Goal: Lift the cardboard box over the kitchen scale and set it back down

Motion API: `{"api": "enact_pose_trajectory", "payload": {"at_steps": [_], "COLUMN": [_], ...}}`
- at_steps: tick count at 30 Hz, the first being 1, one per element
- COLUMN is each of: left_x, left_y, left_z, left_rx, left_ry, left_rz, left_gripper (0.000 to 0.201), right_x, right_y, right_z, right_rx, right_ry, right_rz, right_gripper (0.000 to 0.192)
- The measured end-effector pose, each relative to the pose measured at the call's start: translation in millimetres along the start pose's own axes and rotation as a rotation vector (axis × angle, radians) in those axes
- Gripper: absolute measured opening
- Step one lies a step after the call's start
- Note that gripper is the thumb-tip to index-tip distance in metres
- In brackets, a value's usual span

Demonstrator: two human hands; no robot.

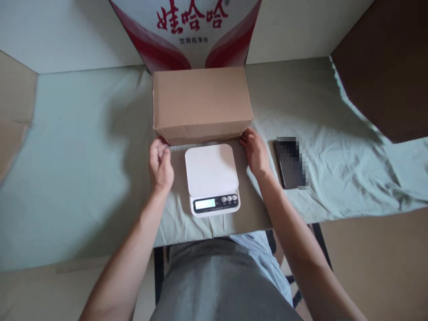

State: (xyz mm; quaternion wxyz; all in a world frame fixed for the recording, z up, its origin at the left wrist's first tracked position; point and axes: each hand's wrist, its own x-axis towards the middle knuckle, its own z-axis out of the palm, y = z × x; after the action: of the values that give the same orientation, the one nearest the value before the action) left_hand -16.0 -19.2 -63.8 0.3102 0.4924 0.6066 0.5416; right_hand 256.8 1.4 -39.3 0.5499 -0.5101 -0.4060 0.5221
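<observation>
A plain brown cardboard box (201, 100) sits closed on the cloth-covered table, just behind a white digital kitchen scale (211, 177). My left hand (161, 164) has its curled fingers at the box's lower front left corner. My right hand (255, 152) has its fingertips on the lower front right corner. The scale's platform is bare, and its display and three buttons face me. Both hands flank the scale without touching it.
A pale green cloth (83, 156) covers the table. A dark phone (289, 163) lies to the right of my right hand. A red-and-white printed carton (187, 31) stands behind the box. Brown cardboard (388, 67) lies at the back right, with more at the left edge.
</observation>
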Motion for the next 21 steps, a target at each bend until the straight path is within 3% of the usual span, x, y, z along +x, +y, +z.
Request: {"api": "enact_pose_trajectory", "payload": {"at_steps": [3, 5, 10, 15, 17, 21], "left_x": [16.8, 29.7, 42.7, 30.8, 29.4, 31.0], "left_y": [10.8, 19.3, 43.3, 66.1, 65.3, 47.1], "left_z": [-7.1, -8.6, 1.6, 1.0, -1.2, 1.8], "left_rx": [-0.169, -0.247, -0.222, -0.257, -0.246, -0.215], "left_ry": [0.042, 0.014, -0.183, -0.178, -0.184, -0.115], "left_rz": [-0.052, -0.061, -0.144, -0.065, -0.057, -0.166], "left_gripper": [0.053, 0.057, 0.071, 0.064, 0.064, 0.068], "right_x": [6.1, 10.3, 10.2, -1.6, -3.0, 1.2], "right_y": [-13.0, -22.7, -40.7, -57.7, -61.1, -53.1], "right_z": [-0.9, 1.3, 16.2, 17.6, 15.2, 14.1], "right_rx": [0.070, 0.040, -0.045, -0.099, -0.095, -0.053], "right_ry": [0.017, -0.041, -0.138, -0.106, -0.118, -0.143], "right_rz": [0.018, -0.028, -0.098, -0.203, -0.190, -0.150], "right_gripper": [0.069, 0.071, 0.060, 0.053, 0.052, 0.052]}}
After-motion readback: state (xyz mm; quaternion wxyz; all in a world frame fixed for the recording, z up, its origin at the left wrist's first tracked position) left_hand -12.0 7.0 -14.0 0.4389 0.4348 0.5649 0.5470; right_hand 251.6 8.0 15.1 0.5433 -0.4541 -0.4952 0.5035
